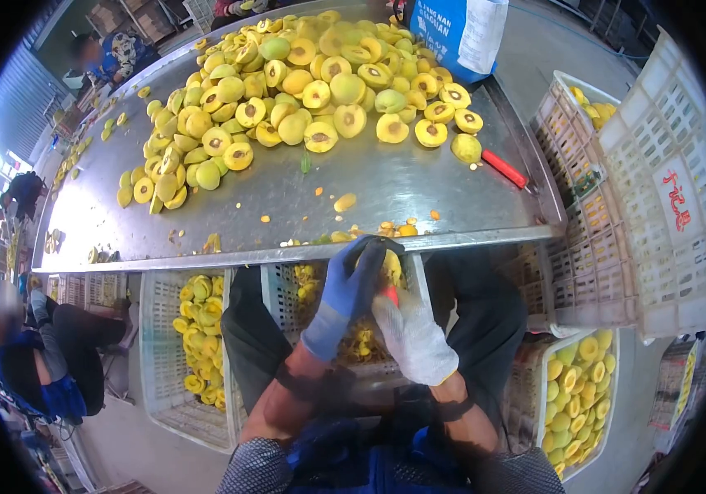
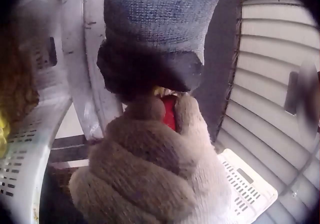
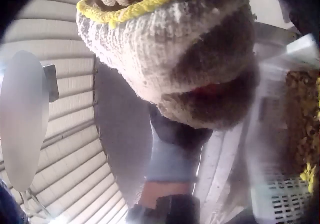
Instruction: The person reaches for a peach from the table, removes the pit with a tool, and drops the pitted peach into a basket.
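Note:
My left hand (image 1: 343, 288), in a blue glove with dark fingers, grips a piece of yellow peach (image 1: 392, 265) over the table's front edge. Close below it, my right hand (image 1: 412, 336), in a white knit glove, holds a red-handled tool (image 1: 391, 295). In the left wrist view the red handle (image 2: 170, 111) shows between the right thumb and curled fingers, right at the dark glove fingertips. The tool's working end is hidden. Beneath both hands stands a crate (image 1: 275, 298) with peach scraps inside.
Halved peaches (image 1: 320, 95) are heaped on the metal table (image 1: 419, 193), some with pits. A second red-handled tool (image 1: 504, 169) lies by its right edge. Crates of peach halves (image 1: 199, 329) stand left and right, with tall stacked crates (image 1: 588, 222) at right. Other people sit at left.

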